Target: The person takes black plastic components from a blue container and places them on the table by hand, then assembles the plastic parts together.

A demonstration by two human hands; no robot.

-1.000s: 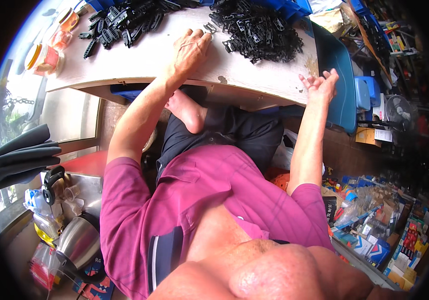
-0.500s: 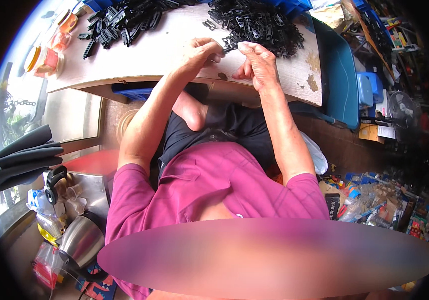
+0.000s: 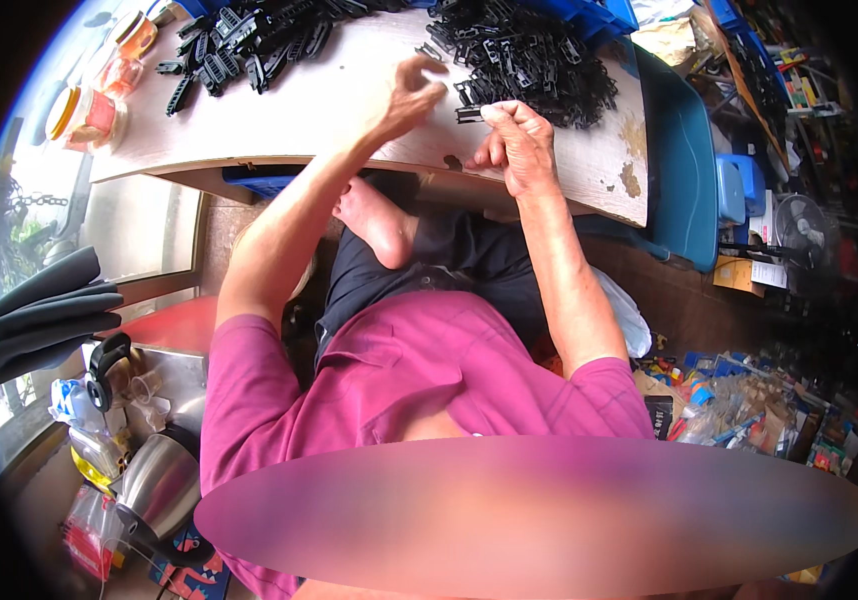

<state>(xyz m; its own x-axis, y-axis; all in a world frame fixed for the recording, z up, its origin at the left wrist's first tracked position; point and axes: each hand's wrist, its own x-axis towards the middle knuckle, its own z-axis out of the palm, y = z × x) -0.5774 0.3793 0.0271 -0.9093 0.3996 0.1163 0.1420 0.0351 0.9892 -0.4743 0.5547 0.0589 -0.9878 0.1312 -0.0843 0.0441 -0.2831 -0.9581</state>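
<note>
My right hand (image 3: 523,148) is closed in a pinch on a small black plastic part (image 3: 469,115), which sticks out to the left of the fingertips. To its left, my left hand (image 3: 409,98) hovers over the table with thumb and forefinger apart, holding nothing. Just beyond its fingers is the left edge of a pile of small black plastic clips (image 3: 509,55). Longer ribbed black plastic pieces (image 3: 234,40) lie in a second pile at the far left. Both piles rest on the pale worn tabletop (image 3: 349,100).
Lidded jars (image 3: 84,120) stand at the table's left end. Blue bins (image 3: 589,15) line the back, and a teal tub (image 3: 684,150) sits against the right end. A metal kettle (image 3: 161,485) is at lower left, a fan (image 3: 804,220) at right.
My left hand has parted from the right and opened, moving up and left toward the clip pile. The right hand keeps its pinch, and the black part in it now shows more fully.
</note>
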